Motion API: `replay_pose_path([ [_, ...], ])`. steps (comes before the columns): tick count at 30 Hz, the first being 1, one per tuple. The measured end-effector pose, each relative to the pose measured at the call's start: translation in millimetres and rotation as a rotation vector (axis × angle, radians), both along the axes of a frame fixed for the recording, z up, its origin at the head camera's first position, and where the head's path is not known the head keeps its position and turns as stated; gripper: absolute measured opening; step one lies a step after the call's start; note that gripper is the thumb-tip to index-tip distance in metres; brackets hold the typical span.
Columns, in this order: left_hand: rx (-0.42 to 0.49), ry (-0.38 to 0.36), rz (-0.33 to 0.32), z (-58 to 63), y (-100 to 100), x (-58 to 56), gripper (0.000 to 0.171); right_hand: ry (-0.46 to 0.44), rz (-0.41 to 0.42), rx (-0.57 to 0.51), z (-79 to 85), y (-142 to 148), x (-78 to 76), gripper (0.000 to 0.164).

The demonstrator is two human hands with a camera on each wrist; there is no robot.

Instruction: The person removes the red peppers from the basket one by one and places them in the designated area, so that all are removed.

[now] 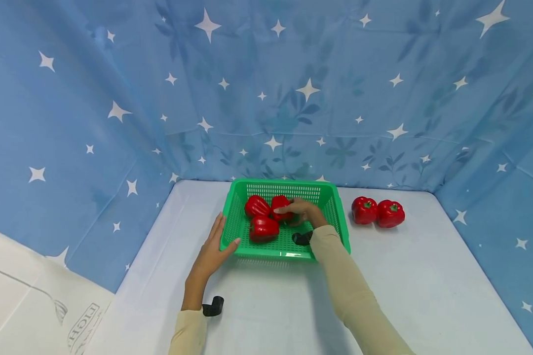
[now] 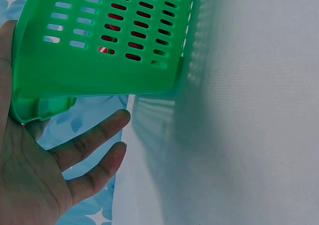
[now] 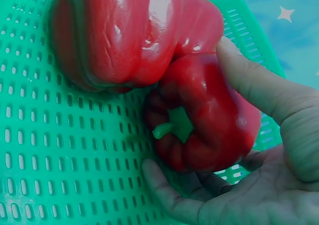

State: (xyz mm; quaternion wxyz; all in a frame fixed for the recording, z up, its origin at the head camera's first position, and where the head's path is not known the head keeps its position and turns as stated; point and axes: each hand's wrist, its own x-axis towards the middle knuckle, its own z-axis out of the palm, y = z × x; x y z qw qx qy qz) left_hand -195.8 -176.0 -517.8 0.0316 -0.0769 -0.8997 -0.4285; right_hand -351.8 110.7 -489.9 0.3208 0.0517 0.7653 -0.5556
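A green plastic basket (image 1: 284, 254) with slotted walls stands on the white table. Inside it lie a red bell pepper (image 1: 264, 229) at the front and another red bell pepper (image 1: 256, 206) behind. My right hand (image 1: 299, 209) holds a third red bell pepper (image 3: 214, 115) in the basket, thumb on one side and fingers curled on the other; its green stem shows in the right wrist view, and it touches the others. My left hand (image 1: 210, 254) rests against the basket's front-left corner, its fingers (image 2: 94, 138) extended and spread below the rim in the left wrist view.
Right of the basket, two more red bell peppers (image 1: 364, 210) sit side by side on the white table (image 1: 426, 276). A blue curtain (image 1: 266, 98) with white stars hangs close behind the table and along both sides.
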Motion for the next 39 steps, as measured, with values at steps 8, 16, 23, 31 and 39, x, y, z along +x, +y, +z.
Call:
replay_pose_path([
  [8, 0.007, 0.001, 0.002, 1.4, 0.8, -0.3, 0.089, -0.003, -0.009, 0.011, -1.5, -2.7, -1.4, 0.08],
  [16, 0.016, 0.003, -0.006, 0.5, 2.4, 0.6, 0.089, 0.035, 0.017, 0.081, -3.0, 2.0, -4.3, 0.079],
  [23, 0.018, 0.013, -0.006, 1.6, 1.9, 1.5, 0.089, 0.04, -0.035, 0.089, -1.3, 6.0, -2.9, 0.073],
  [31, 0.026, 0.009, -0.01, 0.6, 0.5, 1.2, 0.089, 0.061, -0.036, 0.073, 2.2, 12.1, 0.8, 0.074],
  [39, 0.023, 0.014, -0.002, -0.6, 0.7, 0.7, 0.089, 0.069, -0.019, 0.065, 4.1, 14.7, 1.5, 0.073],
])
